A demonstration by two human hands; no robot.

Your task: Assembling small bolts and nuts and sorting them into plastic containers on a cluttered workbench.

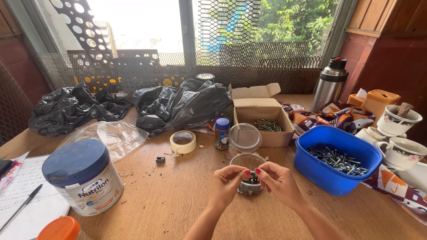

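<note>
A small clear plastic cup [249, 175] of dark metal screws stood on the wooden worktop [178, 195], near the middle of its front edge. Both hands met just above the cup's rim. The left hand [226, 183] and the right hand [278, 180] each had thumb and forefinger pinched narrow, fingertips almost touching; whether they gripped a tiny screw between them was too small to tell. Just behind the cup lay a round clear lid [244, 137], with a small blue-capped jar [222, 132] beside it and a roll of tape [183, 142] further left. An open cardboard box [262, 119] holding screws sat behind the lid. A blue plastic tub [336, 156] of screws stood toward the right edge. A large white tin with a blue lid [82, 176] stood toward the left front corner. Crumpled black bags [180, 106] lay along the back edge.
</note>
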